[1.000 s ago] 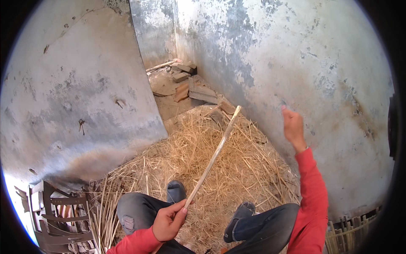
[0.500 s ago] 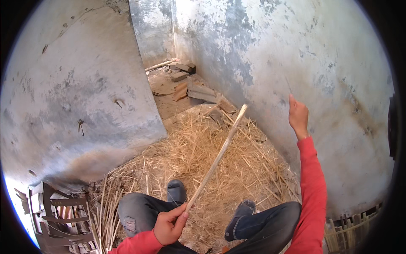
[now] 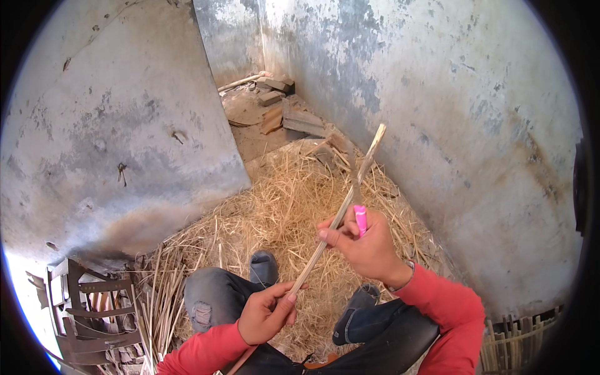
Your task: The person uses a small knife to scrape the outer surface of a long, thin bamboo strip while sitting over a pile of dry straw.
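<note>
A long, pale wooden stick (image 3: 312,262) slants across the middle, its far end up toward the right. My left hand (image 3: 269,312) is closed around it low down, and part of the stick shows below that hand, over my thigh. Higher up, my right hand (image 3: 369,247) pinches the same stick between thumb and fingers. That hand also grips a knife by its pink handle (image 3: 360,220). The narrow dark blade (image 3: 355,178) points away from me, close beside the stick; whether it touches the wood I cannot tell.
Straw and shavings (image 3: 294,206) cover the floor between my legs. Loose sticks (image 3: 159,312) lie at the left, beside a dark broken frame (image 3: 94,312). Bricks and slabs (image 3: 300,119) are piled at the back corner. Worn walls (image 3: 475,156) stand on both sides.
My right hand has come in from beside the right wall to the stick, bringing the knife. More of the stick now shows below my left hand, and its far end sits farther up and right.
</note>
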The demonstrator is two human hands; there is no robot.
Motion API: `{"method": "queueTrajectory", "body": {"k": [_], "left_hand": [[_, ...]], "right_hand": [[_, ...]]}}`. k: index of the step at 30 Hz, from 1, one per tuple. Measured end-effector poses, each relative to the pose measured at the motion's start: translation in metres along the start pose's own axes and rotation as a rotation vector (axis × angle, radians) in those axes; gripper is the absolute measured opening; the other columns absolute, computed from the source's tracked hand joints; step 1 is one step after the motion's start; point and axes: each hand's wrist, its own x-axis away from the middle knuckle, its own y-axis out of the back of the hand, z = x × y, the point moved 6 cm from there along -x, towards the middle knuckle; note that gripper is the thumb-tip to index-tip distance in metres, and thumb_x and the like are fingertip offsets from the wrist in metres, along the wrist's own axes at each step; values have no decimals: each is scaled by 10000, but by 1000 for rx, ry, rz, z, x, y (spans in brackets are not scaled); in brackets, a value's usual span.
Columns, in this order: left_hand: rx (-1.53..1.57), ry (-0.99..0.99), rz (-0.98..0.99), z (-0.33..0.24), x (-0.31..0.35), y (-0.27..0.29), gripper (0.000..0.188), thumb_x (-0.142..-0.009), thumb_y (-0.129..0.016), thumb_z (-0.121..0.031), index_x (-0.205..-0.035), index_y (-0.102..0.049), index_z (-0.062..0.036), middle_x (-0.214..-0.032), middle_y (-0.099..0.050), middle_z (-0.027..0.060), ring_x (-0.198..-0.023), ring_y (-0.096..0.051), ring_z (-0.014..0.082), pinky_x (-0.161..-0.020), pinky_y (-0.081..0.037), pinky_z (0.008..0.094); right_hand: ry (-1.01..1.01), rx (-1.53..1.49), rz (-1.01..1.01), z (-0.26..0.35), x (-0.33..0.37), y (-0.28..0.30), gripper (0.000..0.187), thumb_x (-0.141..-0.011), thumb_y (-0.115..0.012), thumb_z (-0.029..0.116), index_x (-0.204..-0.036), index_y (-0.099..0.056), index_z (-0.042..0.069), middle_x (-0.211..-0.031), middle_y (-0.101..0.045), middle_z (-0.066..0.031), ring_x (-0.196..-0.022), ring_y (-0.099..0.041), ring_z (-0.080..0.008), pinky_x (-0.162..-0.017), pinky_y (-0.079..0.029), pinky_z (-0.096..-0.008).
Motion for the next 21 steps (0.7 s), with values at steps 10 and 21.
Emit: {"method": "queueTrajectory", "body": {"k": [10,21], "left_hand": [[-4,101,123,11,6,12,355,-994,-613,-50,-1332,-570,46,-946,-728,72,-821,-667,74,-720,-553,230],[0,95,187,5,14,13,374,-1025,-572,-86,-1378,-562,37,-792,-641,13,-624,-535,45,-549,-423,208]], "right_hand": [[226,8,-455,17,-34,109,404,-938,-699,28,-728,-369,128,-893,-696,-134,-959,-716,-188,-673,-624,-301],[181,90,-452,30,-25,166,341,-1076,-500,366,-929,-566,66,-679,-512,30,-483,-352,-19,-426,-253,-193]]}}
